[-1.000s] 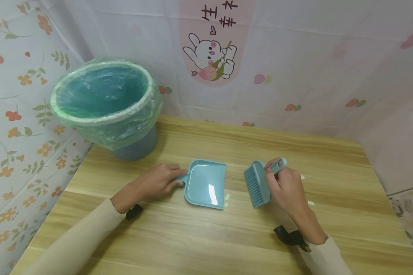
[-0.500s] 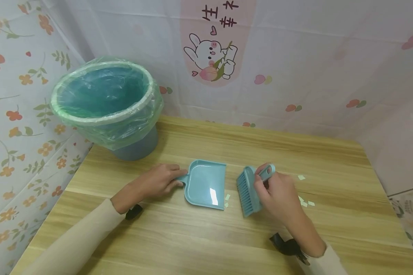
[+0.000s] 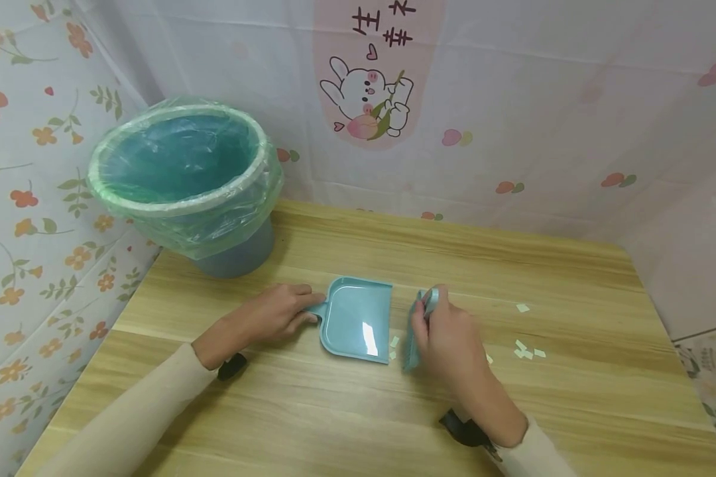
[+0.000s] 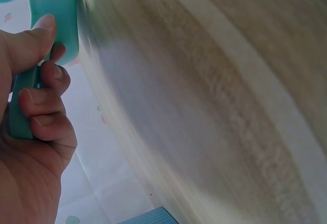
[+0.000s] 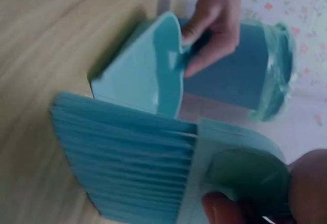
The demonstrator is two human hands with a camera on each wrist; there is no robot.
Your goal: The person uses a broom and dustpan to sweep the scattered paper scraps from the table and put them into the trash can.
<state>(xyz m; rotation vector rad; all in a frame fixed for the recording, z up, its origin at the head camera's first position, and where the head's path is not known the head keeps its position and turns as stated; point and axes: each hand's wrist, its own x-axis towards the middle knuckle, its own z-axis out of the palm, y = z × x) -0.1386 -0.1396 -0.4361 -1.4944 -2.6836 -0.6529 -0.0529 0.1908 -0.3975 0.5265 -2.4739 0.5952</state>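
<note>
My left hand (image 3: 280,311) grips the handle of a light blue dustpan (image 3: 358,318), which lies on the wooden table with its open edge to the right. In the left wrist view the fingers (image 4: 48,101) curl round that handle. My right hand (image 3: 453,334) holds a matching blue hand brush (image 3: 413,338) by its handle, bristles down, just right of the dustpan's edge. The right wrist view shows the bristles (image 5: 127,152) close in front of the dustpan. Small pale paper scraps (image 3: 394,342) lie between pan and brush. More scraps (image 3: 522,351) lie to the right of my right hand.
A blue bin (image 3: 233,255) with a green plastic liner (image 3: 215,228) stands at the table's back left. Patterned cloth (image 3: 513,119) hangs behind and at the left. One scrap (image 3: 522,308) lies farther back on the wooden table (image 3: 346,424).
My right hand has moved left with the brush, toward the dustpan, and the brush has turned more edge-on. More scraps show behind it. The left hand and dustpan have stayed put.
</note>
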